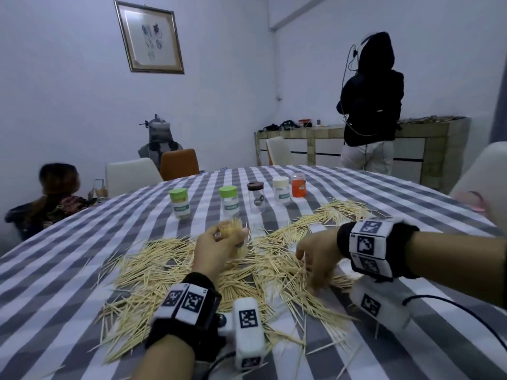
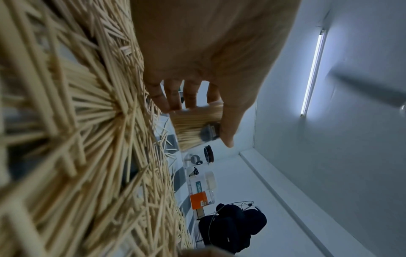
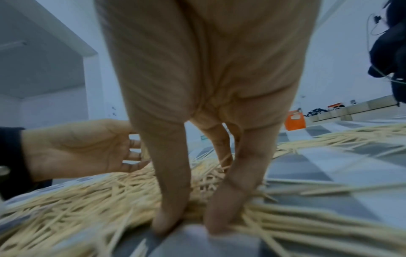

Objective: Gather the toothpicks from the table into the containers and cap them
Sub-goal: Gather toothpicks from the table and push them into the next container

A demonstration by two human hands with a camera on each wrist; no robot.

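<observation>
Between the two hands on the counter [image 1: 82, 270] lie the loose toothpicks [image 1: 153, 272]; the left hand [image 1: 216, 250] clenches an upright bundle [image 1: 233, 229], likely to align it, the right hand [image 1: 318, 256] rakes more with spread fingers, and the capped containers [image 1: 229, 200] wait beyond.

Home dining room: checkered tablecloth [image 1: 356, 187] centre frame, dining chairs [image 1: 179, 163] mid-left, framed picture [image 1: 149, 38] upper left wall, tiled sideboard [image 1: 433, 138] right, a standing person [image 1: 370, 105] at it.
</observation>
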